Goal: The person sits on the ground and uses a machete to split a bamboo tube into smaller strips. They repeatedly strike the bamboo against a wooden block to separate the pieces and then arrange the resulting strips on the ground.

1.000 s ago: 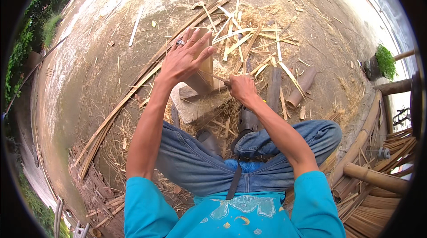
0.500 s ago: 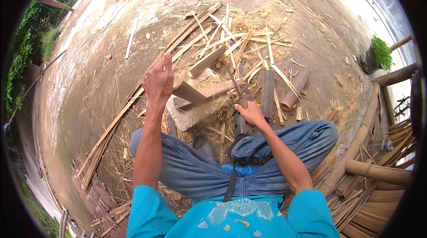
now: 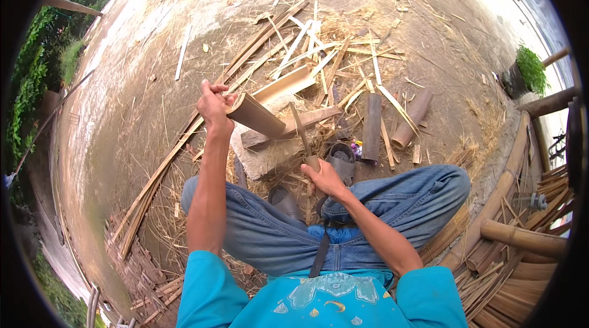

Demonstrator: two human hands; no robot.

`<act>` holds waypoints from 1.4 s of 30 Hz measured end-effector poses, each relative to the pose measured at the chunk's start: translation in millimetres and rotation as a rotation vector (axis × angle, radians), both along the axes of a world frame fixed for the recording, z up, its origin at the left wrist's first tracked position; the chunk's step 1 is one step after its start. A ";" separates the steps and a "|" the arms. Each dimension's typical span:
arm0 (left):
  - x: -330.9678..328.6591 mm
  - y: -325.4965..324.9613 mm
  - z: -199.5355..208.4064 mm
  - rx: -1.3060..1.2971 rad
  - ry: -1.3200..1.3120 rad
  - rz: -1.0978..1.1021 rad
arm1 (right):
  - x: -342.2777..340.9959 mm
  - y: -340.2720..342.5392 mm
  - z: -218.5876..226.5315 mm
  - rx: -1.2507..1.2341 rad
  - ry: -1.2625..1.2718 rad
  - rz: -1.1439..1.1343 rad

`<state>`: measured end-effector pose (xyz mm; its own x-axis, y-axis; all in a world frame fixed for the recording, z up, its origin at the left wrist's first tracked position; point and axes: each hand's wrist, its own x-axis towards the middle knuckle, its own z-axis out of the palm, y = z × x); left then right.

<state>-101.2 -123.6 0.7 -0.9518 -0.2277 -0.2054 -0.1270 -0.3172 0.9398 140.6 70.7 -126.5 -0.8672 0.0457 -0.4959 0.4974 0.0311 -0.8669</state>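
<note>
A split bamboo piece (image 3: 261,118) leans over a pale stone block (image 3: 264,167), its upper end against my left hand (image 3: 213,107). The fingers of that hand bend round the bamboo's edge; the index finger or thumb sticks up. My right hand (image 3: 326,179) is closed on the wooden handle of a knife (image 3: 300,130), its dark blade pointing away from me. Behind the leaning piece, another bamboo half (image 3: 284,87) lies with its pale hollow side showing. A brown length of wood (image 3: 307,122) rests across the stone.
Beyond the stone spreads a heap of pale bamboo strips (image 3: 325,52). Two dark bamboo pieces, one a rounded length (image 3: 412,118), lie to the right. Long strips (image 3: 156,184) run along the left. A potted plant (image 3: 529,70) and bamboo poles (image 3: 521,239) stand at right.
My left hand has come down onto the bamboo's upper end, which has risen. The knife and right hand have moved left and nearer. The bamboo half behind has tipped, showing its inside.
</note>
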 end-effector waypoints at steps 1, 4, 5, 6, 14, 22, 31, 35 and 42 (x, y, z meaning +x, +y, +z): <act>-3.7 -5.5 -0.6 0.095 -0.020 0.013 | 4.1 -2.0 -5.2 -0.023 0.004 0.014; 0.1 0.1 2.9 0.167 0.004 0.046 | 16.9 -7.6 -15.7 -0.088 -0.049 -0.085; -1.2 4.0 3.6 0.099 0.026 0.046 | 19.9 -10.3 -18.2 -0.108 -0.056 -0.160; -2.1 8.8 3.7 0.032 0.047 0.044 | 22.5 -12.5 -21.4 -0.128 -0.062 -0.237; 13.6 26.1 7.2 -0.735 0.210 -0.214 | 25.9 -13.0 2.1 -0.097 -0.001 -0.475; 10.2 17.2 16.5 -0.925 0.336 -0.433 | 50.6 -35.3 20.5 0.011 0.013 -0.152; 20.1 -1.4 42.5 -1.037 0.317 -0.570 | 54.9 -29.3 3.3 -0.144 -0.070 -0.324; 22.4 -7.8 53.9 -1.019 0.377 -0.474 | 43.7 -12.6 -1.0 -0.093 -0.001 -0.619; 17.1 -18.1 60.0 -0.999 0.439 -0.277 | 51.1 -24.1 3.3 0.249 0.038 -0.431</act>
<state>-84.1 -141.7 60.7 -0.9400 0.1279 0.3163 0.3285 0.5902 0.7374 191.7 46.7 -123.2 -0.7604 0.5173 -0.3926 0.4788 0.0381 -0.8771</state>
